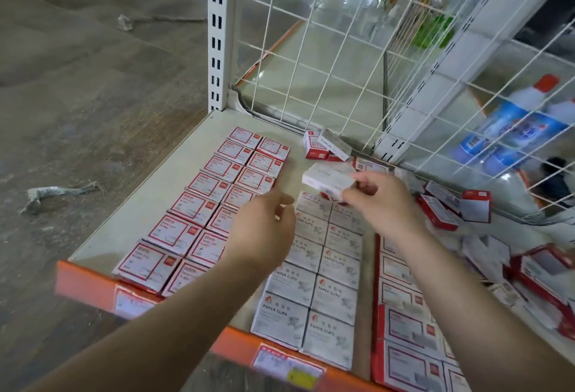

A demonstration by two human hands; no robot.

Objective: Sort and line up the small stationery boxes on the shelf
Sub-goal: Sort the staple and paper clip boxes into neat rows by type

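Orange edging (236,348) with paper price tags runs along the shelf (161,180) front, nearest the viewer. Beyond it, flat cardboard paper-clip boxes (314,285) lie in two tidy columns, with red-bordered boxes (199,204) lined up to their left. Above the far end of the paper-clip columns, the right hand (378,201) pinches a small white rectangular box (328,178) at its right end, thumb and fingertips curled round it. Just left, the left hand (267,229) hovers with fingers loosely curled, holding nothing. Loose boxes (326,145) lie jumbled by the white wire mesh (326,49).
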